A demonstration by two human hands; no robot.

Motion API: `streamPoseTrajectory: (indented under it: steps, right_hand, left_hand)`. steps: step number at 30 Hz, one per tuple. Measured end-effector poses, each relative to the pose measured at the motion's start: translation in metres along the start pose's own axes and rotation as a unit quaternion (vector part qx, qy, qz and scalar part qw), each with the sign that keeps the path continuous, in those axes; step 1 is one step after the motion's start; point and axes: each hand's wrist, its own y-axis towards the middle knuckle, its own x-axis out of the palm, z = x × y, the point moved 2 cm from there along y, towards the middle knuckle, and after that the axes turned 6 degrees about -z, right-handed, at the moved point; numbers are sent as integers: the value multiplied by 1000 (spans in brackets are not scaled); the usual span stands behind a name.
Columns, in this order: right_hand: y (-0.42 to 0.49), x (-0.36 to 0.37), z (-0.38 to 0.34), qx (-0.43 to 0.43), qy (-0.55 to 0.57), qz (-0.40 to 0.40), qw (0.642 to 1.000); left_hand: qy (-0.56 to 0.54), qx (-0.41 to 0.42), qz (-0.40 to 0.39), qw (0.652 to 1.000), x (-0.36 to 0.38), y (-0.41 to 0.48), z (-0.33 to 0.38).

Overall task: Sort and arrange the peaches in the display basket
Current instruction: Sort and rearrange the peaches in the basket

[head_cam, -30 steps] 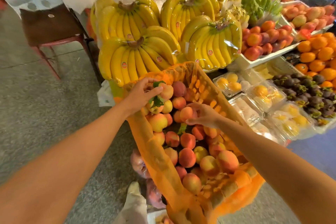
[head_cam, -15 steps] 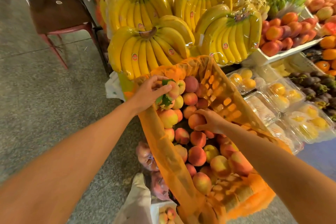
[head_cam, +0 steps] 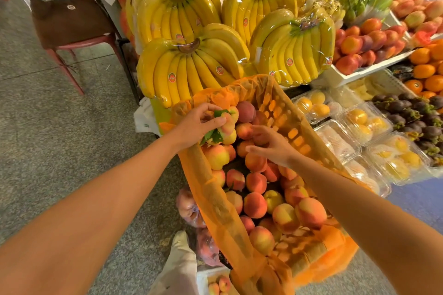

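Note:
An orange display basket, lined with orange mesh, holds several pink-yellow peaches. At the basket's far left corner my left hand grips a peach with green leaves. My right hand reaches into the upper middle of the pile, fingers curled over a reddish peach and partly hiding it. Whether that peach is lifted off the pile I cannot tell.
Wrapped banana bunches stand right behind the basket. Clear boxes of yellow fruit lie to its right, beyond them mangosteens, oranges and a white tray of nectarines. Bagged peaches sit on the floor at the basket's left. A chair stands far left.
My right hand has moved up the pile from the middle peaches to a reddish one nearer the far end. The left hand stays on the leafy peach. The view has shifted closer.

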Motion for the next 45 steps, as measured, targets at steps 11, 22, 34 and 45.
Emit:
streamPoseTrajectory:
  steps: [11, 22, 34, 45]
  right_hand:
    - [1, -12, -41, -92, 97, -38, 990]
    - [15, 29, -25, -19, -283, -78, 956]
    - [13, 27, -10, -14, -232, -54, 971]
    - [11, 20, -13, 49, -111, -26, 992]
  left_hand:
    - [37, -72, -69, 994, 31, 5, 5]
    - [496, 30, 72, 865, -3, -8, -17]
    - [471, 12, 60, 880, -5, -7, -25]
    - [477, -5, 56, 877, -2, -7, -22]
